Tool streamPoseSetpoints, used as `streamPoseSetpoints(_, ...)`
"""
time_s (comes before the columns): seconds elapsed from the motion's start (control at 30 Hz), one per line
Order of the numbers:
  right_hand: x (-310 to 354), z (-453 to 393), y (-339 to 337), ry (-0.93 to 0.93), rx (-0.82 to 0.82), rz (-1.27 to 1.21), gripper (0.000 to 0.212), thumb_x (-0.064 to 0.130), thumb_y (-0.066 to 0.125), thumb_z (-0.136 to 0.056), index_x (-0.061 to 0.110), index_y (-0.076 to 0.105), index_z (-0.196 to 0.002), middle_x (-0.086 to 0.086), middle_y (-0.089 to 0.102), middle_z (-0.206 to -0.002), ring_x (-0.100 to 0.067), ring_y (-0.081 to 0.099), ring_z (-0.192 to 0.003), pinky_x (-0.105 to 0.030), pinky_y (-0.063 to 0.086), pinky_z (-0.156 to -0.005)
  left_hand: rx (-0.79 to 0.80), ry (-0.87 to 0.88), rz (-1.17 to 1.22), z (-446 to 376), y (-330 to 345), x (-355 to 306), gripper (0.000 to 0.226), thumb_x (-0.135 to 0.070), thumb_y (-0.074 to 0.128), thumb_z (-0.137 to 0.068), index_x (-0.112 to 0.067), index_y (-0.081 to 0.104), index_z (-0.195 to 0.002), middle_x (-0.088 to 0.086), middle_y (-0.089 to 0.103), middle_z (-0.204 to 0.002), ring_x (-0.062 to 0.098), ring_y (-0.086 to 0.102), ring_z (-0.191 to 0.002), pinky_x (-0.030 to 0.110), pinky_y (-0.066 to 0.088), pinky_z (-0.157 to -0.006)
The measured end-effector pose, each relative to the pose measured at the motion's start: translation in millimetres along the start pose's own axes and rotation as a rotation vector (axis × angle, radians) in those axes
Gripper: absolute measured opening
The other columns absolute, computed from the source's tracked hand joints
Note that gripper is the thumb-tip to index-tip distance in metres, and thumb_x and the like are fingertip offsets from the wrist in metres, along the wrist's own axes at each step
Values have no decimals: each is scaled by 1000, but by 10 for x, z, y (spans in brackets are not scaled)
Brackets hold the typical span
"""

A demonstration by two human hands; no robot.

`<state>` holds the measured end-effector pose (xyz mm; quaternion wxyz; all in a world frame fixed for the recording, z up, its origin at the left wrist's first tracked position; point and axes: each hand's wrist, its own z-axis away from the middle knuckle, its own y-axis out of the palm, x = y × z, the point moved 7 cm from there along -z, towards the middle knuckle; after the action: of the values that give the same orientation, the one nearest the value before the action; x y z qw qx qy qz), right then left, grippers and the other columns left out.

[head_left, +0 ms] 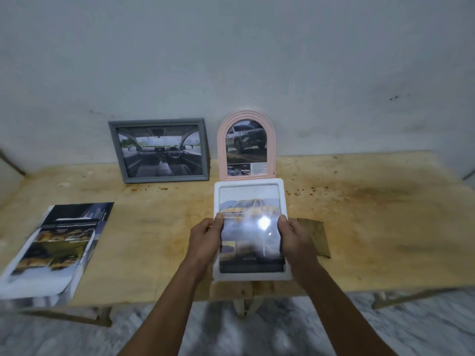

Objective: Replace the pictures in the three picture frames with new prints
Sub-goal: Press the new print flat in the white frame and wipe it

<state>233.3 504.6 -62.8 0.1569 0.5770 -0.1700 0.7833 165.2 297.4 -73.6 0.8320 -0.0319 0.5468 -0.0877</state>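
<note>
A white picture frame (286, 199) lies flat at the table's front edge. Over its opening I hold a glossy print of a yellow car (250, 227). My left hand (205, 236) grips the print's left edge and my right hand (293, 235) grips its right edge, thumbs on top. A grey frame (159, 122) with a car-interior picture leans on the wall at the back left. Beside it, right behind the white frame, stands a pink arched frame (221, 140) with a picture of an SUV.
A stack of prints (59, 242) lies at the table's front left, overhanging the edge. A brown backing board (316, 235) sits under my right hand's far side. The wooden table (372, 214) is stained; a marble floor shows below.
</note>
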Motion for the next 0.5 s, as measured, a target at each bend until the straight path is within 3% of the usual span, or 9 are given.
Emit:
streamPoseSetpoints(0.1,368,114,-74,8,24,31,32,40,43,-101,13,62,-97,-4,67,-87,-19,65,-77,-29,52,-65,46,-10,-71,126,-134,-390,46,-47,57,-97,-4,71,-92,19,74,-91,35,72,-86,55,59,-81)
streamPoseSetpoints(0.2,705,211,-127,-14,19,25,34,48,44,-98,23,65,-104,-1,69,-106,-21,66,-98,-44,55,-87,147,-1,-135,297,-189,-776,47,-46,53,-99,-4,72,-95,11,77,-85,32,74,-84,53,59,-85)
streamPoseSetpoints(0.37,1212,399,-212,-78,-38,-48,30,35,49,-99,13,69,-96,-7,74,-95,-27,69,-93,-46,57,-84,268,-40,-216,525,-280,-1218,48,-46,40,-103,-11,73,-105,14,76,-94,37,71,-98,53,53,-96)
streamPoseSetpoints(0.5,1369,557,-264,-117,-80,-97,29,33,51,-99,10,69,-94,-8,74,-93,-28,69,-91,-43,55,-82,294,-7,-191,715,-266,-1478,46,-46,38,-104,-13,69,-108,15,74,-101,34,70,-97,52,54,-93)
